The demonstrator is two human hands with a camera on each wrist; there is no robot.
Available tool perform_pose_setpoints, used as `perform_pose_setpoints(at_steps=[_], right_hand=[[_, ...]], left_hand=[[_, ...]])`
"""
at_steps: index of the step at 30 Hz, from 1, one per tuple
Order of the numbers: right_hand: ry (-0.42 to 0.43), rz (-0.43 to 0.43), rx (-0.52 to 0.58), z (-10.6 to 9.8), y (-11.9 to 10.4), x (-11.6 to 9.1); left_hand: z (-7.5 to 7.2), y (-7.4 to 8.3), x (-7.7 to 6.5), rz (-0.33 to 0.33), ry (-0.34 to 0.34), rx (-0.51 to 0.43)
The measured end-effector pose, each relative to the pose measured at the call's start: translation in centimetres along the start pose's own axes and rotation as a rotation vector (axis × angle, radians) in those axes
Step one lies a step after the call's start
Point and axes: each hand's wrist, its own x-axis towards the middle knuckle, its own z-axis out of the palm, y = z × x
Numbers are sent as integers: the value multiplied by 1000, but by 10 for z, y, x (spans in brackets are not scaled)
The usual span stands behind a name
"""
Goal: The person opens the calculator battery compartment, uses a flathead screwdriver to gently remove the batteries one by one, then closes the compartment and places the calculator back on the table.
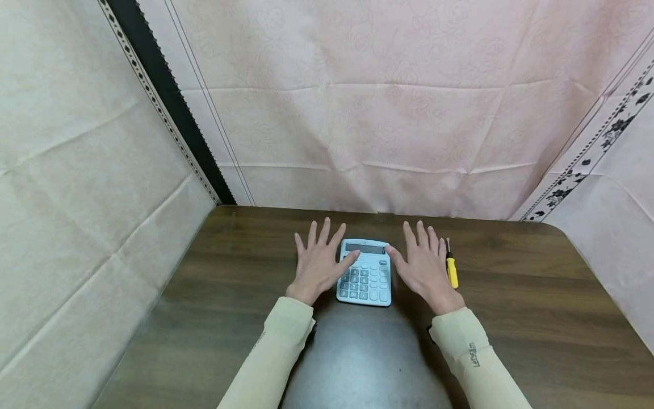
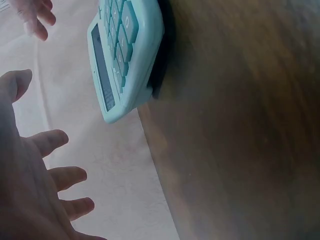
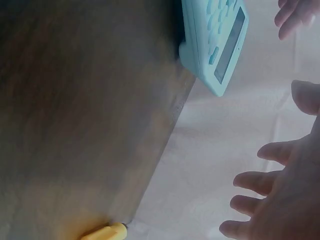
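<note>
Sleeves: A person's pale left sleeve (image 1: pixel 273 349) and right sleeve (image 1: pixel 475 358) reach in from the foreground, the right one bearing dark lettering near its cuff.
Left hand: The left hand (image 1: pixel 318 267) is raised above the tabletop (image 1: pixel 516 295), fingers (image 1: pixel 324 232) straight and spread wide, holding nothing. From the head view its thumb crosses over the keys; the left wrist view shows the thumb clear of them.
Right hand: The right hand (image 1: pixel 424 271) mirrors the pose on the opposite side, fingers straight and fanned a little closer together, thumb out to the side, grasp empty. From above, its thumb tip appears at a corner of the display, yet the right wrist view shows a gap.
Calculator: Between the two hands, a light-blue calculator (image 1: pixel 364 278) lies face up on the tabletop, number keys toward the person, dark display (image 1: pixel 364 249) at the far end.
Screwdriver: Just beyond the right hand's outer side lies a yellow-handled screwdriver (image 1: pixel 452 270), metal tip pointing away from the person. The right wrist view catches only part of the handle, well apart from the fingers.
Backdrop: Behind the brown tabletop's far edge hangs creased, pale pink cloth (image 1: pixel 409 119), flanked by a black strip (image 1: pixel 171 99) at left and a floral border (image 1: pixel 608 142) at right.
</note>
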Motion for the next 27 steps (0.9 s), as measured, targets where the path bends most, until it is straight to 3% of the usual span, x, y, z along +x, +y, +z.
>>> perform_pose_setpoints(at_steps=[11,27], right_hand=[[-13,48,90,4,0,-4],[-126,221,321,7,0,-10]], left_hand=[[1,1,-5,-42,-19,-121],[6,1,-10,-225,-42,-499]])
